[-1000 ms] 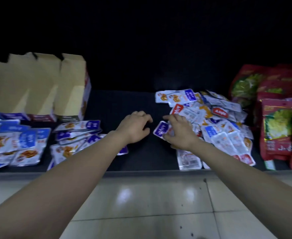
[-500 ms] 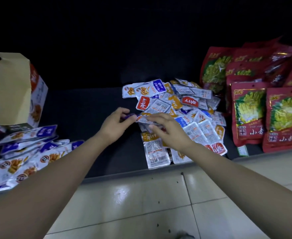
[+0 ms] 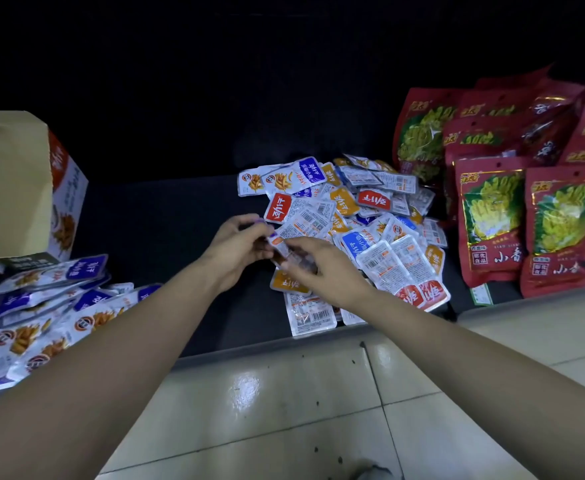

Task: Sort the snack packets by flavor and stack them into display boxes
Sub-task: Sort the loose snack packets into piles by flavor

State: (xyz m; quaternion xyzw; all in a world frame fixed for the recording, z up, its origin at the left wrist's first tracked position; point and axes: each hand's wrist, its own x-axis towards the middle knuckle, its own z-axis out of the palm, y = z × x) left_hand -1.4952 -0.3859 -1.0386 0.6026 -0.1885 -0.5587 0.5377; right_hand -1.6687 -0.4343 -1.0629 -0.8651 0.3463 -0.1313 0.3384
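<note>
**A:** What sort of place is it?

**B:** It's dim. A mixed heap of small white snack packets with red, orange, blue and purple labels point(image 3: 370, 216) lies on a dark flat shelf surface point(image 3: 166, 220). In front of the heap is a pale glossy tiled floor point(image 3: 284, 410), and behind it everything is black.

**A:** Any containers?

**B:** One tall cardboard display box with a brown flap and a printed white-and-red side point(image 3: 24, 188) stands far left of the heap. I can't see inside it.

**A:** What else is on the shelf?

**B:** Large red foil bags with yellow-green pictures point(image 3: 492, 216) stand and lean just right of the heap. Well left of it, at the shelf's front edge, lies a loose pile of purple-labelled white packets point(image 3: 49, 306).

**A:** And the hands?

**B:** They meet at the heap's left edge. The left hand point(image 3: 239, 247) has curled fingers pinching a small white packet with an orange mark point(image 3: 279, 245). The right hand point(image 3: 322, 271) pinches the same packet's other end between thumb and bent fingers, just over the heap's near packets.
</note>
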